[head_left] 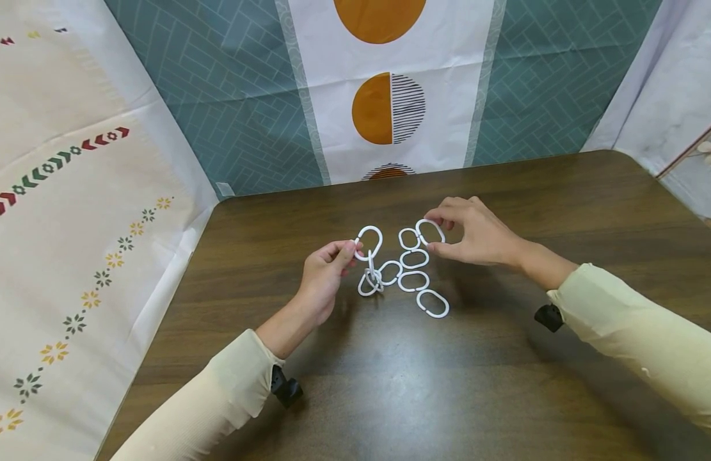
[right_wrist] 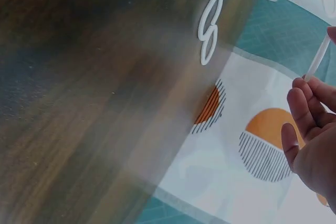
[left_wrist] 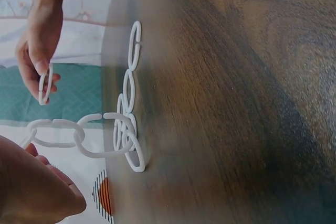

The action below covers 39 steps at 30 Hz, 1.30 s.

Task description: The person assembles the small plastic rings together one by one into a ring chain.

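Note:
My left hand [head_left: 322,280] pinches the top white plastic chain link [head_left: 381,239] between thumb and fingers. From it hangs a short chain [left_wrist: 54,144] of joined links, its lower end reaching the table in the left wrist view. My right hand [head_left: 478,234] holds a single white oval link [head_left: 444,234] by thumb and fingertips, raised above the table in the left wrist view. A small gap shows in the side of some links. Between the hands several loose links lie on the table, among them one nearest me [head_left: 448,308].
The brown wooden table [head_left: 384,384] carries the links. Behind it hangs a teal and white cloth [head_left: 447,147] with orange circles. A cream patterned cloth [head_left: 73,256] hangs along the left side. Dark wrist devices [head_left: 286,388] sit at both sleeves.

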### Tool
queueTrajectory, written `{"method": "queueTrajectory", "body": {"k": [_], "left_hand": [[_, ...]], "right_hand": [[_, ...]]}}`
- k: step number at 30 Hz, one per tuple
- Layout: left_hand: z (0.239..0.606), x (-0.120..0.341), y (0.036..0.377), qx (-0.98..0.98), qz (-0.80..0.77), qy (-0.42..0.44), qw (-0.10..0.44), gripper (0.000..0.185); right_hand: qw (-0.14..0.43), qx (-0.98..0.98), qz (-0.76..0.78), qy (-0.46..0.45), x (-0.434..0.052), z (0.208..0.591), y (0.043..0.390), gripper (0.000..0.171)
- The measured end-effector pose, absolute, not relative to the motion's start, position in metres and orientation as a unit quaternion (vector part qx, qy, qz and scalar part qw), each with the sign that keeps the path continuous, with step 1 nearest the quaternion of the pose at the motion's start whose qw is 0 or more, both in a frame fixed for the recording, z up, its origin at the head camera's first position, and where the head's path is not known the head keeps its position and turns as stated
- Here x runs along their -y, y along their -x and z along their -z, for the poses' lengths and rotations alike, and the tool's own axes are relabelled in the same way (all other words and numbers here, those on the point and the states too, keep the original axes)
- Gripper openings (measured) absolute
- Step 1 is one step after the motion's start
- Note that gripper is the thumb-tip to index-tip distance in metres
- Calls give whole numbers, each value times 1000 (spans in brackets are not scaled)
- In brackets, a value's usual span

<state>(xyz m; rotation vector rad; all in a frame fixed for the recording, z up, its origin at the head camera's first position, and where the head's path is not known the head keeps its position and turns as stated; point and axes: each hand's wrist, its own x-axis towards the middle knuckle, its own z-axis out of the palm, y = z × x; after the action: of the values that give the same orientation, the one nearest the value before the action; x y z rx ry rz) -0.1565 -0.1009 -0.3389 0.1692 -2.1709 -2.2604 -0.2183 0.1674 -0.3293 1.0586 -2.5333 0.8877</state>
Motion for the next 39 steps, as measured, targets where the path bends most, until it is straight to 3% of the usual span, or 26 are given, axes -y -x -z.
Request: {"method": "queueTrajectory", "body": {"k": [20, 39], "left_hand": [[341, 103, 155, 697, 715, -61, -12, 19], [341, 99, 155, 709, 704, -43, -26, 24]], "right_hand": [[172, 843, -281, -426, -124, 305, 215, 43], [162, 839, -241, -460, -98, 304, 215, 44]]}}
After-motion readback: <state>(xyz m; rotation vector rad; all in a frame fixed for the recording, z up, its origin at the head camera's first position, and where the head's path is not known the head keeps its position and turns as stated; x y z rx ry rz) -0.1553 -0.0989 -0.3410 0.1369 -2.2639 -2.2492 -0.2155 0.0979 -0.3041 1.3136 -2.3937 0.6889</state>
